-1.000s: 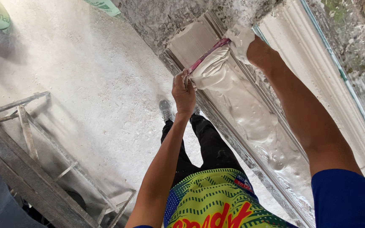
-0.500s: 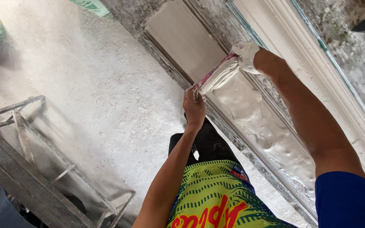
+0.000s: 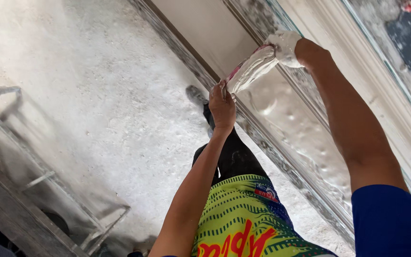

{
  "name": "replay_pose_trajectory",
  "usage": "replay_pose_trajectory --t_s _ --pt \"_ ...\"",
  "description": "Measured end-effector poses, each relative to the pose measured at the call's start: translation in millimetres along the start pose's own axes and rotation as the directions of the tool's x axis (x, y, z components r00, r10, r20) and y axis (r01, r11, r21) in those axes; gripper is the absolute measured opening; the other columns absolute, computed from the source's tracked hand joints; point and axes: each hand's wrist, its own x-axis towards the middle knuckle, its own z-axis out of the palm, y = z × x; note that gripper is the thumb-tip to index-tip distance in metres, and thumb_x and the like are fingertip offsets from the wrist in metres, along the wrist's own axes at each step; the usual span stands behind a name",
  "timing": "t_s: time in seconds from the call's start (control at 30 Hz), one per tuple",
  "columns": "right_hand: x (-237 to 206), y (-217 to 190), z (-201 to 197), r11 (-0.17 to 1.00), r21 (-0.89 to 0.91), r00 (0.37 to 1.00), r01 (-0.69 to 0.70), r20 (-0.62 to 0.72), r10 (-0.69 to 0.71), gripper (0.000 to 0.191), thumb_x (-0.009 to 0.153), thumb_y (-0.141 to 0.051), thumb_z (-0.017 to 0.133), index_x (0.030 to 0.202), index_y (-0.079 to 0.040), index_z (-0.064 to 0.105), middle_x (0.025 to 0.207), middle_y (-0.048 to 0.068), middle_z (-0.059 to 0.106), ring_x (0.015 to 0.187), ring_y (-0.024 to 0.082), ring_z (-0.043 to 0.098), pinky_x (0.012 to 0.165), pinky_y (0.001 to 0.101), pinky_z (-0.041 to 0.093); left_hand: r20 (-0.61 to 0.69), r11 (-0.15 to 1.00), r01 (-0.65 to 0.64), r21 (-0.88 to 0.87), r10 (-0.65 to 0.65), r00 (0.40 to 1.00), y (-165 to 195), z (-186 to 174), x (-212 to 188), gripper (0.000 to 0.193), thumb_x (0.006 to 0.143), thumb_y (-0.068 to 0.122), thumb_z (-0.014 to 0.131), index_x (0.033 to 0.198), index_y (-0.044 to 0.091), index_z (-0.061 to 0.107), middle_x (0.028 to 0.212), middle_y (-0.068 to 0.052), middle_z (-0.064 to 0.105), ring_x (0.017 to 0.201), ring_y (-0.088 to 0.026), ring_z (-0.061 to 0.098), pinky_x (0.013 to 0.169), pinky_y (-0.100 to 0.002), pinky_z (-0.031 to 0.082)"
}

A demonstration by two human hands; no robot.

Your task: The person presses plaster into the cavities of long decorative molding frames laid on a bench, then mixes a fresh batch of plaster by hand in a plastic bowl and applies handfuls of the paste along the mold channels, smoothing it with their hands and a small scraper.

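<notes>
against the recessed panel (image 3: pixel 281 119) of the wall, between two raised mouldings, a long flat trowel (image 3: pixel 252 72) lies pressed with its blade coated in wet plaster. its long axis runs on a slant, from lower left to upper right, crossing the panel rather than following it. the right hand (image 3: pixel 287 47), smeared white, sits at the upper end with the fingers curled shut round that end, though the plaster hides exactly how they wrap. the left hand (image 3: pixel 222 105) is at the lower end, fingertips pinching the blade's corner, thumb side hard to make out. both hands touch the tool, one at each end, so neither is nearer; the blade spans the gap between them. below the trowel the panel shows wet, rippled plaster (image 3: pixel 305 143); above it the surface is smooth and dry-looking. a frame of metal bars (image 3: pixel 39 176) stands well apart on the floor at left.
</notes>
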Motion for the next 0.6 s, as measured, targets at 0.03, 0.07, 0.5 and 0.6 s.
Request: replay_pose_trajectory --t_s 0.03,0.07,0.5,0.6 --pt "-16 5 6 1.000 -0.009 1.000 0.005 -0.018 -0.005 0.031 0.090 -0.002 0.054 0.118 -0.008 0.065 0.114 0.017 0.064 0.110 0.038 0.061 0.092 0.0474 0.051 0.004 1.000 0.012 0.006 -0.012 1.000 4 5 -14 0.036 0.093 -0.004 0.063 0.128 0.002 0.060 0.121 -0.019 0.066 0.116 -0.040 0.064 0.094 -0.046 0.056" --pt "-32 10 12 1.000 -0.009 0.999 0.015 -0.038 -0.015 0.029 0.091 -0.002 0.054 0.117 -0.008 0.065 0.113 0.016 0.064 0.110 0.038 0.061 0.092 0.0465 0.052 0.005 1.000 0.027 0.013 -0.027 1.000 8 10 -28 0.036 0.092 -0.005 0.063 0.127 0.002 0.059 0.120 -0.019 0.066 0.116 -0.040 0.064 0.095 -0.046 0.055" --pt "-244 55 74 0.998 0.037 0.998 0.052 -0.046 -0.051 0.023 0.091 -0.002 0.054 0.111 -0.004 0.065 0.109 0.018 0.064 0.104 0.039 0.061 0.088 0.0474 0.052 -0.017 0.988 0.153 -0.033 -0.153 0.988 80 79 -234 0.035 0.095 -0.008 0.055 0.127 0.001 0.062 0.121 -0.017 0.064 0.112 -0.031 0.068 0.092 -0.038 0.058" --pt "-296 66 91 0.997 0.027 0.997 0.067 -0.049 -0.065 0.022 0.091 -0.001 0.055 0.110 -0.004 0.065 0.110 0.019 0.063 0.104 0.039 0.061 0.088 0.0466 0.053 -0.045 0.985 0.149 -0.086 -0.154 0.987 95 99 -287 0.034 0.096 -0.010 0.053 0.128 0.001 0.061 0.126 -0.018 0.062 0.116 -0.032 0.067 0.094 -0.039 0.057"
